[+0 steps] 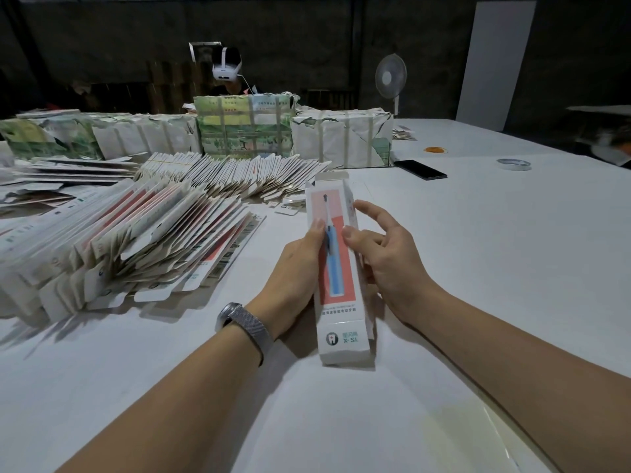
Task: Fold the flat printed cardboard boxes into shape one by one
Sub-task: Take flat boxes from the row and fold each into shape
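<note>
A long white cardboard box [338, 295], printed with a blue toothbrush on pink and red panels, lies lengthwise in the middle of the white table [478, 268], formed into a tube with its far end flaps standing open. My left hand [293, 285] grips its left side, thumb on the printed face. My right hand [386, 257] holds the right side, thumb pressing the top edge, the other fingers spread loosely. Fanned stacks of flat printed boxes [136, 240] lie to the left.
Wrapped, taped bundles [246, 131] line the back of the table, with a person in a headset behind them. A black phone [420, 169], a tape roll [514, 164] and rubber bands [436, 150] lie at the right. A standing fan [391, 76] stands beyond.
</note>
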Action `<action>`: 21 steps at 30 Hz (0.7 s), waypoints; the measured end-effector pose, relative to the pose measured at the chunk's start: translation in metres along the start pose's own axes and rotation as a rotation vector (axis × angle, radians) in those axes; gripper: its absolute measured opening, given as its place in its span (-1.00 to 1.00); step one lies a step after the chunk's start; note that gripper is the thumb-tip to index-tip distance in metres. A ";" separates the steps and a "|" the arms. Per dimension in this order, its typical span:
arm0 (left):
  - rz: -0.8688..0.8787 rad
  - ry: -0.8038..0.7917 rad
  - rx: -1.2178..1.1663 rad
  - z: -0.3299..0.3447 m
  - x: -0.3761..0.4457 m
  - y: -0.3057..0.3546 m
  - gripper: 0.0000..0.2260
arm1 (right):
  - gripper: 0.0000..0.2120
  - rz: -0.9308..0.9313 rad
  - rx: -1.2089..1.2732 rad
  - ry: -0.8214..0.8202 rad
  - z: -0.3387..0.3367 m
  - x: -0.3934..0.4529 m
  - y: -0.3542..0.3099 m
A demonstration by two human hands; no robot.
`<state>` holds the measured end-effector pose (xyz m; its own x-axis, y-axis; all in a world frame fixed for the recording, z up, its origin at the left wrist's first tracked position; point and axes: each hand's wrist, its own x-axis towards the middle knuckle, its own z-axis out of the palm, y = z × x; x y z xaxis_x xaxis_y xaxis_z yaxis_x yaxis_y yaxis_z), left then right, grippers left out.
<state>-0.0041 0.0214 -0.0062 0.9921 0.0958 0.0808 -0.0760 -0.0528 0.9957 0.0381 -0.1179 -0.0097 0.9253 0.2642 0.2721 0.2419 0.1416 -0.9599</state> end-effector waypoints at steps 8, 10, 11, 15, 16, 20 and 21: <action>0.032 0.175 -0.050 0.004 0.000 -0.003 -0.61 | -0.49 -0.010 -0.078 -0.034 0.005 -0.003 -0.003; 0.022 0.170 -0.049 0.002 0.001 -0.003 -0.64 | -0.46 -0.019 -0.104 -0.030 0.005 -0.004 -0.002; 0.019 0.164 -0.043 0.002 0.000 -0.003 -0.65 | -0.45 -0.019 -0.112 -0.032 0.005 -0.004 -0.002; 0.042 0.144 -0.043 0.002 -0.001 -0.002 -0.68 | -0.41 -0.015 -0.110 -0.041 0.005 -0.004 0.000; 0.049 0.136 -0.048 0.003 -0.001 -0.002 -0.69 | -0.40 -0.016 -0.103 -0.042 0.005 -0.004 0.000; 0.025 0.076 -0.062 0.005 0.000 -0.003 -0.76 | -0.44 -0.004 -0.076 -0.028 0.005 -0.001 0.001; 0.016 0.055 -0.062 0.005 0.000 -0.003 -0.77 | -0.47 0.001 -0.075 -0.024 0.004 0.000 0.001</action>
<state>-0.0035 0.0161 -0.0100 0.9839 0.1499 0.0971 -0.0992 0.0068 0.9950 0.0371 -0.1140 -0.0106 0.9185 0.2875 0.2715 0.2627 0.0697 -0.9624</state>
